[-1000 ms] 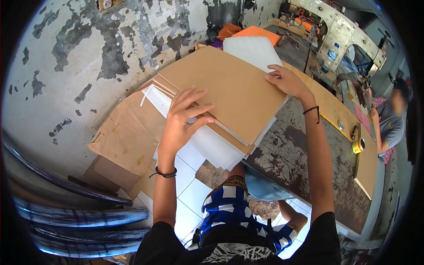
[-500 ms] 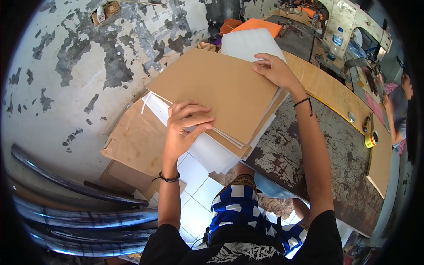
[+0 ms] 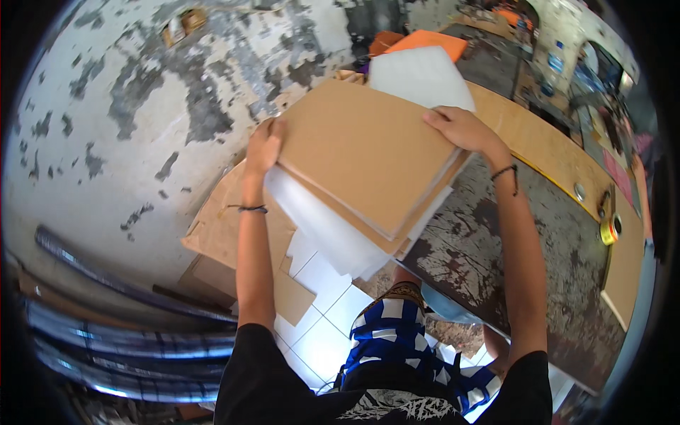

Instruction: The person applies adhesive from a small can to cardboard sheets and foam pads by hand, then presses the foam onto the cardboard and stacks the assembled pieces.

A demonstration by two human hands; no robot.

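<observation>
A stack of brown cardboard sheets (image 3: 368,152) lies slantwise at the table's left end, its layers slightly fanned along the near edge. My left hand (image 3: 265,146) grips the stack's left edge, thumb near the top face, the other fingers partly hidden at the side. At the right corner, my right hand (image 3: 464,129) has its thumb on the top sheet, with the fingers curled over the edge and mostly out of sight. From under the stack, thin white sheeting (image 3: 306,210) sticks out toward me and hangs past the table edge.
White foam sheets (image 3: 421,76) and orange material (image 3: 428,44) lie behind the stack. On the worn dark table (image 3: 489,248) stands a yellow tin (image 3: 610,229). Dark rolls (image 3: 134,336) lie low at left, below a peeling wall (image 3: 142,163). A water bottle (image 3: 553,69) stands far right.
My left hand has moved from the near edge up and left to the stack's left edge. My right hand has closed on the right corner. The top sheets sit more evenly.
</observation>
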